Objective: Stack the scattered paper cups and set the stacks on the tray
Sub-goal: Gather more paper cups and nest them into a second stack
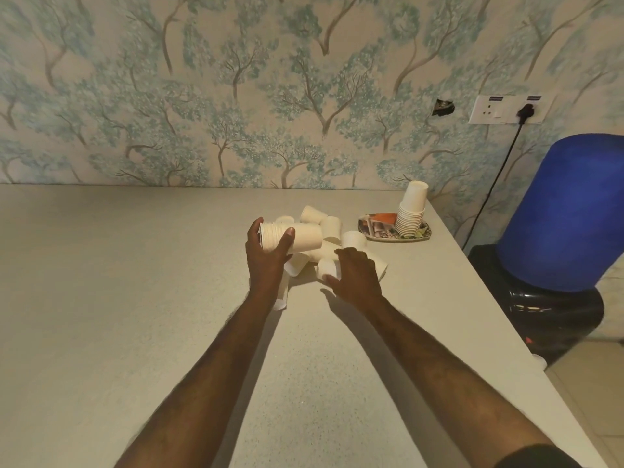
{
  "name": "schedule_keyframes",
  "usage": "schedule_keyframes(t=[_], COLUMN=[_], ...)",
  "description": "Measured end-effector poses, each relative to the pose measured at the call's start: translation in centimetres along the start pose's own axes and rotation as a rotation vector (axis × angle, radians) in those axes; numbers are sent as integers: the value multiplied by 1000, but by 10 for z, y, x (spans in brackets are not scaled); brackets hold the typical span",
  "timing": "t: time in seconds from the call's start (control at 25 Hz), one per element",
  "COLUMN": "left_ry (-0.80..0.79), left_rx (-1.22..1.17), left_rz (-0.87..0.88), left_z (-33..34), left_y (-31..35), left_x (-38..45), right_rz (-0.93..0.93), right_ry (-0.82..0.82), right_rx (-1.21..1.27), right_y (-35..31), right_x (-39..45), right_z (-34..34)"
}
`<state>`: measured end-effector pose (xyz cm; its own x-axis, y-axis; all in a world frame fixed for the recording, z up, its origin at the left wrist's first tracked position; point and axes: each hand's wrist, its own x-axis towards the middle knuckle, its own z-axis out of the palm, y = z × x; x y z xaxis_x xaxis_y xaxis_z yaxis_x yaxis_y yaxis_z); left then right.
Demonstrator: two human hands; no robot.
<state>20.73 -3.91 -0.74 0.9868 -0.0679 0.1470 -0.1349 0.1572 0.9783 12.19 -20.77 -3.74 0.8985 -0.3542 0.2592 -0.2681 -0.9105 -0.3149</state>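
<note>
My left hand point(266, 256) grips a sideways stack of white paper cups point(297, 237), rims pointing left. Behind and under it lies a pile of loose white cups point(329, 228), several tipped on their sides. My right hand point(356, 275) rests over the pile's right side, fingers around one small cup point(328, 267) lying on the table. At the right, a patterned tray point(378, 228) holds a tall stack of upside-down cups point(412, 211).
The grey table point(135, 282) ends at its right edge near the tray. Beyond that edge stands a blue water bottle on a black dispenser point(557, 231). A wall socket point(506, 109) with a black cable hangs above. Wallpapered wall runs behind.
</note>
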Motion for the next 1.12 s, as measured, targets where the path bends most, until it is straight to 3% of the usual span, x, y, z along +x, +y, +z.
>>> schedule_keyframes(t=[0.24, 0.36, 0.52, 0.64, 0.72, 0.96, 1.12], left_ry=[79, 102, 89, 27, -4, -12, -94], left_rx=[8, 18, -31, -83, -114, -122, -88], left_rz=[28, 37, 42, 34, 30, 11, -21], left_z=[13, 16, 23, 29, 32, 35, 42], left_y=[-1, 0, 9, 17, 20, 17, 12], left_x=[11, 16, 23, 27, 28, 31, 26], right_rz=[-105, -113, 36, 413, 589, 778, 709], right_ry=[-86, -84, -24, -20, 1, 233, 224], right_rx=[-138, -52, 372, 1146, 1510, 1868, 1920], right_y=[14, 14, 8, 1, -3, -14, -21], right_x=[10, 17, 36, 53, 58, 62, 62], right_z=[13, 9, -17, -34, -37, -36, -35])
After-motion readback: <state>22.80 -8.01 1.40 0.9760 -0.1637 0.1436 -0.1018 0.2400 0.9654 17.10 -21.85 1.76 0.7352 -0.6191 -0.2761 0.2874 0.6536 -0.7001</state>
